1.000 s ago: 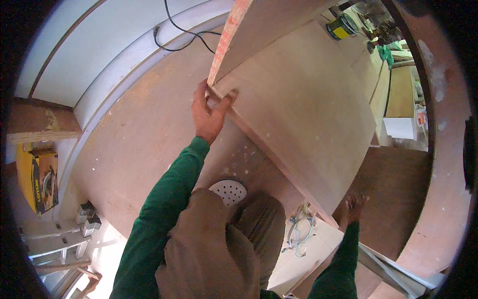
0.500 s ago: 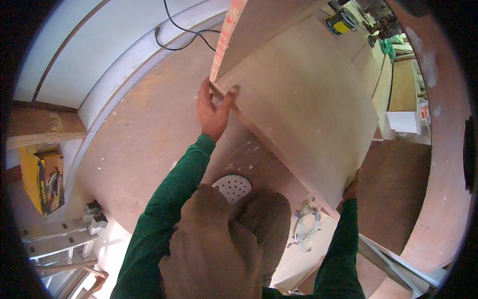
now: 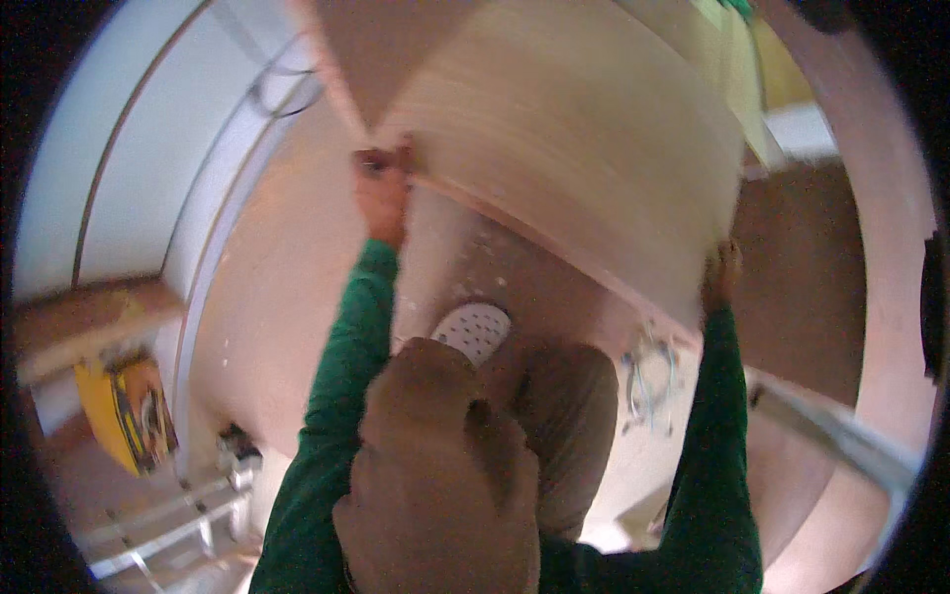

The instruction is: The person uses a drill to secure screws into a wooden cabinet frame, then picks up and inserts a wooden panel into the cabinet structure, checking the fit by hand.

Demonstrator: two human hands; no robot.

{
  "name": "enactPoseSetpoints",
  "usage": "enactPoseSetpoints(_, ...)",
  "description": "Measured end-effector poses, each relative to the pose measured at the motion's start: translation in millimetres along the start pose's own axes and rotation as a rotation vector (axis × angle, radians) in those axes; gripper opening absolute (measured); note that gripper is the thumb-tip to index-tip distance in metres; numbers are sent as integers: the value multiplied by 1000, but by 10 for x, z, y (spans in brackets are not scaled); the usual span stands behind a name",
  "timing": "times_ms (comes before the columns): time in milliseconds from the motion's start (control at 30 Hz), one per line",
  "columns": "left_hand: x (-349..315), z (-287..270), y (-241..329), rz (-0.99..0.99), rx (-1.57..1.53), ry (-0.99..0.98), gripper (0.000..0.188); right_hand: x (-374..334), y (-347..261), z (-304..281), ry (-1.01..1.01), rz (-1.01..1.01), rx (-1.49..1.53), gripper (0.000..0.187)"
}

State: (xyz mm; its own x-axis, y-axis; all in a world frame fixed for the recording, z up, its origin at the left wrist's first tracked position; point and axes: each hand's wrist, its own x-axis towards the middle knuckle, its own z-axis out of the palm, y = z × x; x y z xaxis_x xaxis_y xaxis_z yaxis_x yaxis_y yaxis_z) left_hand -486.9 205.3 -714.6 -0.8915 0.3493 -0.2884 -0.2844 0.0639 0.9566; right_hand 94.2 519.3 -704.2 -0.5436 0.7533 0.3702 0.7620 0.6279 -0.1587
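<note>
A large wooden panel [image 3: 574,148] lies slanting across the upper middle, its near edge dropping toward the right. A second panel [image 3: 386,45] with a pale reddish edge meets it at its left end and stands up from it. At that corner my left hand [image 3: 383,198] is closed around the near edge, thumb toward the panel's face. My right hand [image 3: 720,275] grips the panel's right edge near its lower right corner; its fingers are partly hidden and blurred. Both arms wear green sleeves.
A white perforated shoe [image 3: 473,332] is on the dusty floor below the panel. Thin cables [image 3: 650,381] lie by the right knee. At left are a yellow box [image 3: 124,411] and a metal ladder [image 3: 173,525]. A metal bar [image 3: 841,426] crosses at lower right.
The view has turned and blurred. In it, the panel's left corner sits further left and higher, and its right end is higher too. Both hands keep their hold on it.
</note>
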Motion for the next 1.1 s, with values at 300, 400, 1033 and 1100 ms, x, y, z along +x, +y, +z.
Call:
enactPoseSetpoints(300, -87, -151, 282, -92, 146, -306, 39, -378, -307, -372, 85, 326, 307, 37)
enactPoseSetpoints(400, 34, -263, 351, -124, 243, -290, 40, -757, -641, -461, 31, 375, 406, 43)
enactPoseSetpoints(1033, 1027, -305, 1372, 1011, 1950, -738, 36, -723, -998, -661, -157, 489, 542, 45)
enactPoseSetpoints(1100, -11, 554, 1279, 629, 1409, -1270, 30, -1159, -738, -686, -123, 655, 579, 49)
